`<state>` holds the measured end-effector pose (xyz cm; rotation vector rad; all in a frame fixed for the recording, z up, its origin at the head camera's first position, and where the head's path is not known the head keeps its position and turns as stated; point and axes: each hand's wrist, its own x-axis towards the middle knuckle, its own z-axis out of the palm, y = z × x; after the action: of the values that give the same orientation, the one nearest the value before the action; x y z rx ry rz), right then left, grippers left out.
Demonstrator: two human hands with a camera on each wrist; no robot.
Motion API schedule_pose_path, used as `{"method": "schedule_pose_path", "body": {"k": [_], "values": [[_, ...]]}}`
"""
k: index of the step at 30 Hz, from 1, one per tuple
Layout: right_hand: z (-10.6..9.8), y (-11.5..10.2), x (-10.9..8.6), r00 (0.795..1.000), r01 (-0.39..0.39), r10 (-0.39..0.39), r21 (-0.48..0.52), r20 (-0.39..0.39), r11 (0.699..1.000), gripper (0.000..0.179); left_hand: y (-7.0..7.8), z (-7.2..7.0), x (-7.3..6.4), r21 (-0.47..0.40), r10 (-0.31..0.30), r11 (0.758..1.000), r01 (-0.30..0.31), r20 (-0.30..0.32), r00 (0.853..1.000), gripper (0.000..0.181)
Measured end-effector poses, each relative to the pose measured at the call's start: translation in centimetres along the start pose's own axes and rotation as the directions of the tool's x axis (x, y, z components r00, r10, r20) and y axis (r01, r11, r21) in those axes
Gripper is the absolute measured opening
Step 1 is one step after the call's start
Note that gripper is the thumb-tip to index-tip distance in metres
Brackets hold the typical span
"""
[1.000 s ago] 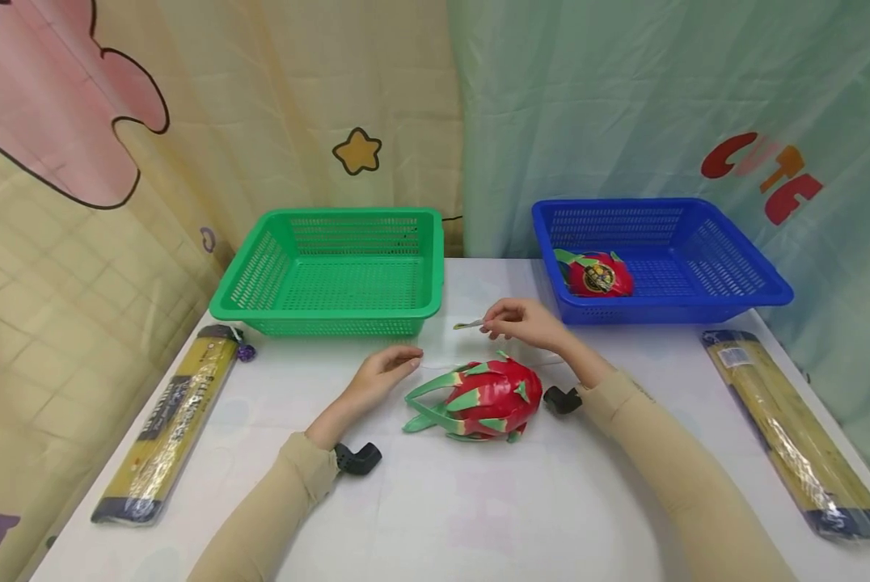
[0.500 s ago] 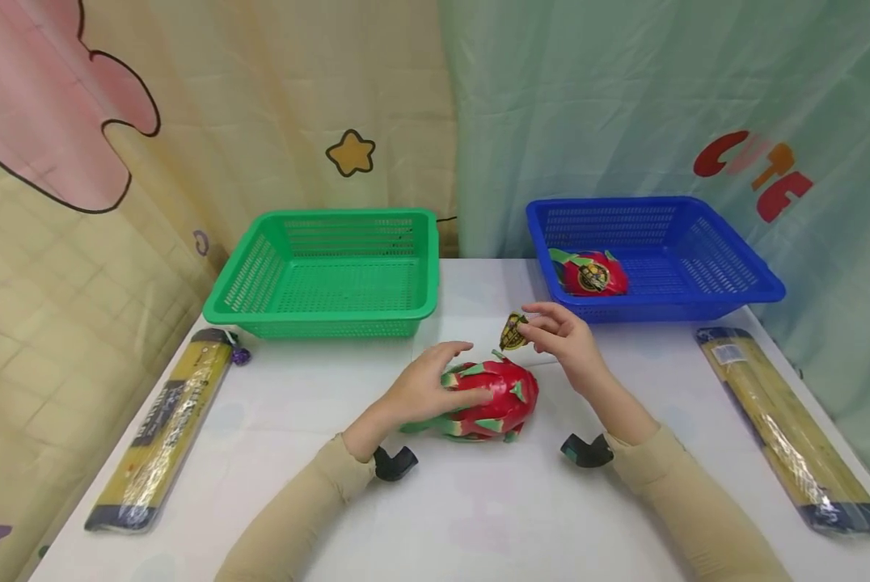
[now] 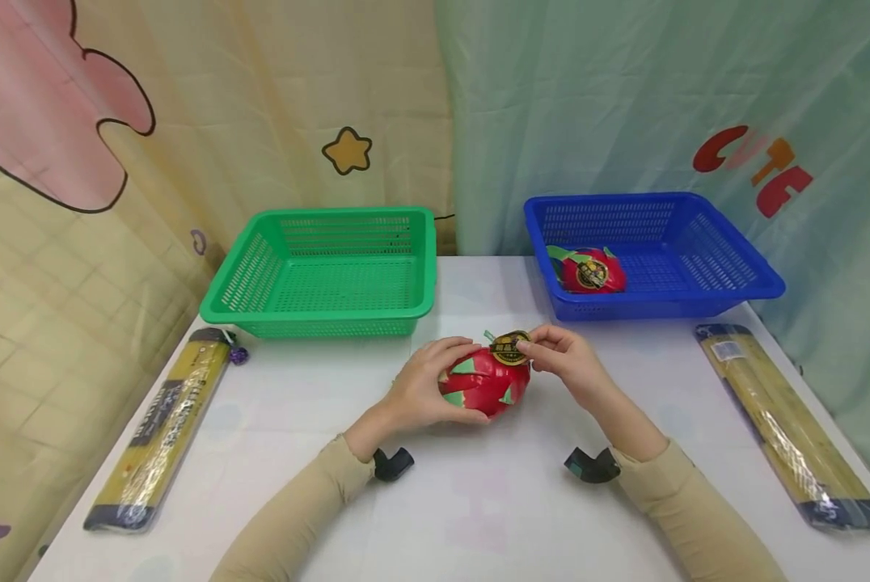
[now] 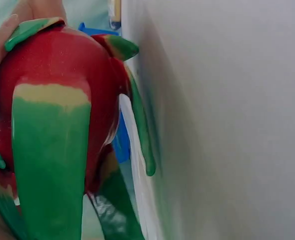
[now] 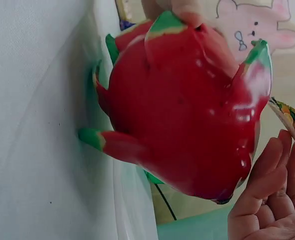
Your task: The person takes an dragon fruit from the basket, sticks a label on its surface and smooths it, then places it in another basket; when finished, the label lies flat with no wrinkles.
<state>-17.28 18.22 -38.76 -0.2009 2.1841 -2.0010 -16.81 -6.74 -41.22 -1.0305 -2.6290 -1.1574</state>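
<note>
A red dragon fruit with green scales lies on the white table, its left end covered by my left hand. That hand grips it, fingers over the far side and thumb along the near side. My right hand pinches a black and gold round sticker by its right edge, just over the upper right of the fruit. In the right wrist view the sticker is seen edge-on beside the fruit, with a small gap between. The left wrist view shows the fruit's broad green scales close up.
A green basket stands at the back left. In the blue basket at the back right lies another dragon fruit bearing a similar sticker. Long wrapped packages lie along the left and right table edges.
My left hand has moved right onto the dragon fruit and taken hold of it. My right hand has turned the sticker face-up and lowered it toward the fruit.
</note>
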Motion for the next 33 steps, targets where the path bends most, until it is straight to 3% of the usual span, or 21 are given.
{"method": "schedule_pose_path", "body": {"k": [4,8,16,23,33], "values": [[0.4,-0.1,-0.3,0.999,0.021,-0.020,-0.047,0.026,0.999,0.011,-0.6,-0.5,0.0,0.071,0.111,0.992,-0.107,-0.056,0.992,0.087],[0.7,-0.1,-0.4,0.998,0.039,-0.036,-0.070,0.052,0.997,0.010,-0.9,-0.8,0.1,0.096,0.180,0.980,-0.176,-0.045,0.983,0.087],[1.4,-0.1,-1.0,0.999,0.029,-0.021,-0.162,0.050,0.986,0.023,-0.9,-0.9,0.1,0.100,0.221,0.970,-0.220,-0.005,0.975,0.087],[2.1,-0.3,-1.5,1.000,0.030,-0.031,-0.169,0.000,0.985,0.028,-0.8,-0.9,0.0,0.124,0.253,0.960,-0.251,-0.001,0.967,0.087],[2.5,-0.2,-1.8,0.993,0.095,-0.109,-0.270,-0.036,0.958,0.028,-0.8,-0.8,-0.1,0.149,0.283,0.949,-0.279,-0.005,0.959,0.087]]}}
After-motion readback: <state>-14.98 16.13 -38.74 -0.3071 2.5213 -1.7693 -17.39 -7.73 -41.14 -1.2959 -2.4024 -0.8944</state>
